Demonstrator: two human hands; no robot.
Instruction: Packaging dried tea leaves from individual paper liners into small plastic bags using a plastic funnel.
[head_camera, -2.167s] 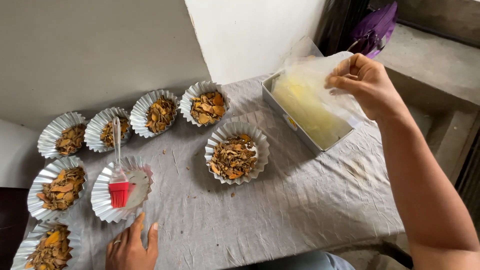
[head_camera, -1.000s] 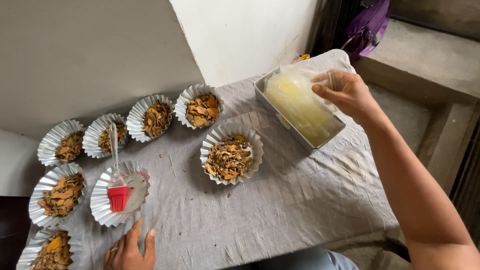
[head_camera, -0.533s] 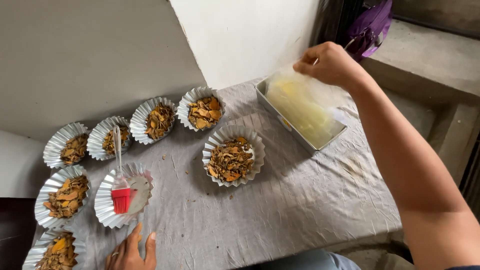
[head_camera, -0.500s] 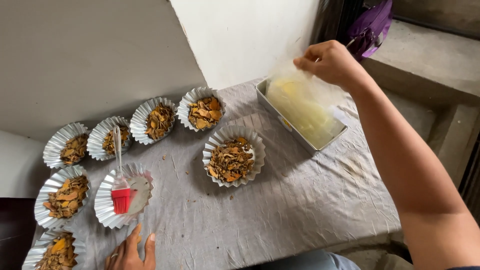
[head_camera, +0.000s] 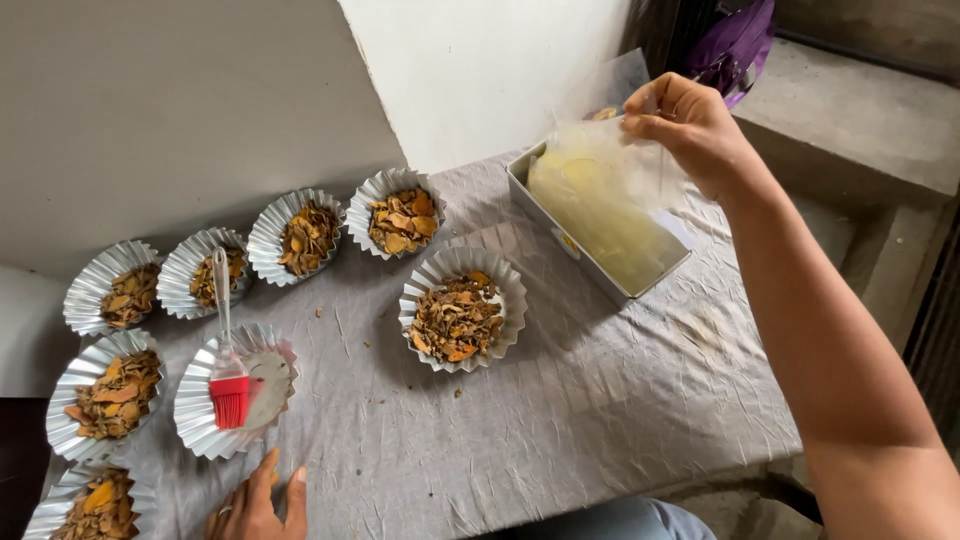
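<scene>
My right hand (head_camera: 690, 125) pinches the top edge of a clear plastic bag (head_camera: 610, 190) stained yellow, held above a grey rectangular tin (head_camera: 560, 235) at the table's back right. My left hand (head_camera: 258, 505) rests flat on the grey cloth (head_camera: 600, 400) at the front edge, fingers apart, just below a fluted foil cup (head_camera: 200, 425) that holds a red-bristled pastry brush (head_camera: 228, 375). In the middle of the table a foil cup of brown and orange dried pieces (head_camera: 460, 315) stands alone.
Several more foil cups filled with the same dried pieces curve along the left side and back, one (head_camera: 395, 215) nearest the tin. A grey wall (head_camera: 200, 120) backs the table. A purple bag (head_camera: 735, 45) lies beyond the back right corner. Crumbs dot the cloth.
My right hand has lifted the plastic bag from low over the tin to higher above it. The left hand has stayed on the cloth.
</scene>
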